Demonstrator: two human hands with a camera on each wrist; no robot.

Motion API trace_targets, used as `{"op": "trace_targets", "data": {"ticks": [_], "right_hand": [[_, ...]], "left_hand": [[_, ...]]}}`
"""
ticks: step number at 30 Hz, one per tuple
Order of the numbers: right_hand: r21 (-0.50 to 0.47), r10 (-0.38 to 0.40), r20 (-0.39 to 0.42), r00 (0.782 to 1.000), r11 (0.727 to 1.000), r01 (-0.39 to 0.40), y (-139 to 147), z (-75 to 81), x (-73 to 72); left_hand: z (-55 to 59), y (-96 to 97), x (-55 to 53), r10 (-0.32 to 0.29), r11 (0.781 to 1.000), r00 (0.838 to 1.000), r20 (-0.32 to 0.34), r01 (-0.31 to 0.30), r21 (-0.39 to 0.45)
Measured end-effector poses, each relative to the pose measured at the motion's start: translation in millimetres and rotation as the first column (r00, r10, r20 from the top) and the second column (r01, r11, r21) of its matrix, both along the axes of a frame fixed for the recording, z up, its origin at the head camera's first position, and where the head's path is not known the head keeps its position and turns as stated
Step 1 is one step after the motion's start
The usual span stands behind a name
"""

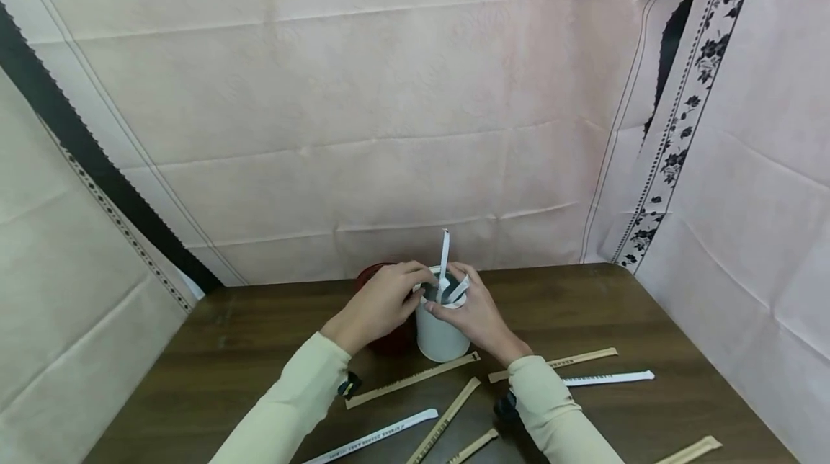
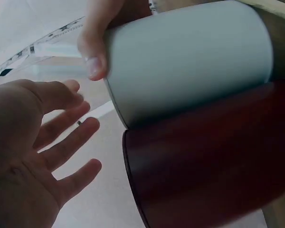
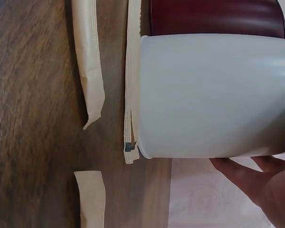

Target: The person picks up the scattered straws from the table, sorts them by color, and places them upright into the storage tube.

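A white cylindrical cup (image 1: 441,338) stands upright on the table, held at its upper side by my right hand (image 1: 481,314). The right thumb lies at the near rim and the fingers reach round the far side. Two slim white paper-wrapped sticks stick out of the cup, one nearly upright (image 1: 444,255), one leaning right (image 1: 460,290). Over the cup's left rim is my left hand (image 1: 389,298), its fingers bent loosely and spread in the left wrist view. Close behind them there shows a white stick (image 2: 103,109). A dark red cup (image 2: 213,161) stands against the white one's left side, partly hidden by the left hand in the head view.
Tan paper-wrapped sticks lie scattered on the brown table (image 1: 259,349), one (image 1: 415,379) right at the white cup's base. White ones lie at the front left (image 1: 376,436) and right (image 1: 609,379). Pale cloth (image 1: 389,125) hangs behind and at both sides.
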State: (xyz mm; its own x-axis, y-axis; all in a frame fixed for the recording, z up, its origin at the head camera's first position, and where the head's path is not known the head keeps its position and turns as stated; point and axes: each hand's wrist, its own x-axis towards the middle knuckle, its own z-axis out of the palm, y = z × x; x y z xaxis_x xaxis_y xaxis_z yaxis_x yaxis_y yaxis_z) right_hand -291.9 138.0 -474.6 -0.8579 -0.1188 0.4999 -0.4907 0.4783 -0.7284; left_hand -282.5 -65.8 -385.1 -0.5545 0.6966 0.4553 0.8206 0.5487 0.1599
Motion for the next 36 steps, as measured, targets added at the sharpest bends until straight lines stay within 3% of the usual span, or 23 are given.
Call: {"op": "trace_targets", "data": {"ticks": [2, 5, 8, 11, 14, 18, 23, 25, 28, 32, 36], "right_hand": [[-0.002, 0.002, 0.002, 1.000, 1.000, -0.002, -1.6, 1.8, 0.7], [-0.004, 0.004, 0.001, 1.000, 1.000, -0.004, -2.7, 5.6, 1.7], [-0.001, -0.004, -0.005, 1.000, 1.000, 0.004, -1.7, 10.2, 2.4], [0.005, 0.001, -0.014, 1.000, 1.000, -0.001, 1.5, 14.2, 2.0], [0.009, -0.004, -0.013, 1.000, 1.000, 0.004, 6.1, 15.3, 0.8], [-0.009, -0.023, 0.003, 1.000, 1.000, 0.023, 11.9, 12.8, 0.1], [-0.039, 0.000, 0.016, 1.000, 0.999, 0.001, 12.1, 8.8, -0.4], [-0.045, 0.014, 0.021, 1.000, 0.999, -0.013, 10.2, 8.3, -0.4], [-0.045, 0.016, 0.024, 1.000, 0.999, -0.015, 7.6, 8.2, 0.5], [-0.045, 0.007, 0.039, 0.999, 0.999, -0.005, 5.4, 6.7, 1.6], [-0.050, 0.020, 0.046, 0.999, 0.999, -0.018, 2.3, 4.8, 0.3]], "left_hand": [[-4.1, -11.0, 7.7, 0.014, 1.000, 0.999, -0.041, -0.014, 0.003], [-5.9, -30.4, 23.1, 0.054, 0.998, 0.998, -0.026, -0.053, 0.033], [-3.1, -50.2, 37.6, 0.079, 0.996, 0.995, 0.055, -0.081, 0.039], [0.2, -68.5, 46.8, 0.076, 0.996, 0.982, 0.172, -0.083, 0.030], [-3.5, -81.8, 50.2, 0.054, 0.997, 0.949, 0.310, -0.067, 0.030], [-20.7, -87.7, 52.6, 0.036, 0.999, 0.885, 0.465, -0.049, 0.016], [-48.7, -86.4, 61.0, 0.127, 0.992, 0.823, 0.554, -0.116, -0.054], [-58.6, -85.6, 65.9, 0.171, 0.985, 0.808, 0.565, -0.143, -0.093], [-72.8, -82.2, 73.0, 0.204, 0.979, 0.795, 0.571, -0.148, -0.142], [-89.3, -74.5, 81.3, 0.235, 0.968, 0.799, 0.554, -0.141, -0.206], [-99.6, -68.1, 89.8, 0.301, 0.945, 0.813, 0.499, -0.182, -0.273]]}}
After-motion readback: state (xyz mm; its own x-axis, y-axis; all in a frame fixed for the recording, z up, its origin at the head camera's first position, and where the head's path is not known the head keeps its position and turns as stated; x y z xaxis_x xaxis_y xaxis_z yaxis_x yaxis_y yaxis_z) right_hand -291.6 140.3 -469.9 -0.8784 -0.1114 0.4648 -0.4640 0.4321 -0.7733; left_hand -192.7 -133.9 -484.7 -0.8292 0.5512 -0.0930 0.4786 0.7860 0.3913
